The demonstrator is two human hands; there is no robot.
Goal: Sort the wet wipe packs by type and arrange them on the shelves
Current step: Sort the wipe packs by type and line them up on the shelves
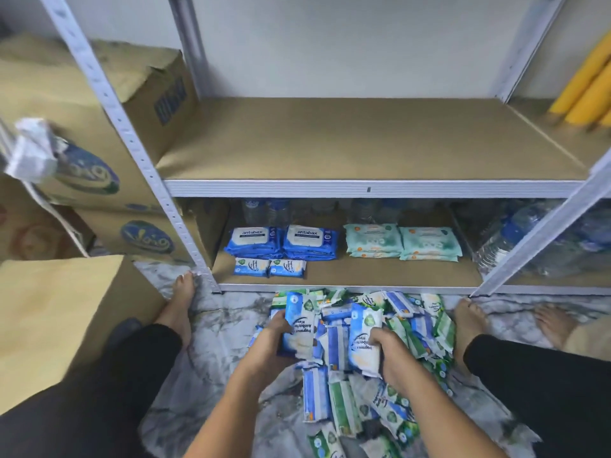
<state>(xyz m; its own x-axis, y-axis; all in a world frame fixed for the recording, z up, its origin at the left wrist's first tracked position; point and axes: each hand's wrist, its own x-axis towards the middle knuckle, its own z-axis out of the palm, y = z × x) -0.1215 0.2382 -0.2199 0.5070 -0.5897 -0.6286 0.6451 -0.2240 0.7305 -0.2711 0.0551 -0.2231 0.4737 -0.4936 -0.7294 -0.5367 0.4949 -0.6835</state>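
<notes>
On my feed a metal rack (363, 188) fills most of the view, with cardboard boxes (99, 127) stacked to its left. Water bottles (529, 239) stand along the back and right of the lower shelf (380, 276).

On the marbled floor just in front of the rack lies the pile (344, 398), a loose heap of blue and green wipe packs between the person's bare feet.

On the lower shelf I see two blue stacks (253, 241) side by side at the left. Two mint stacks (373, 239) sit to their right, a gap between the kinds. In front of the blue stacks lie two small packs (253, 266), flat and touching end to end (same blue-and-white print as those in the hands).

Both hands are over the pile. The left hand (271, 338) has its fingers curled round one blue pack (299, 319), held upright. The right hand (393, 355) grips a second pack (363, 338) of that kind, its fingers wrapped over the pack's right edge
</notes>
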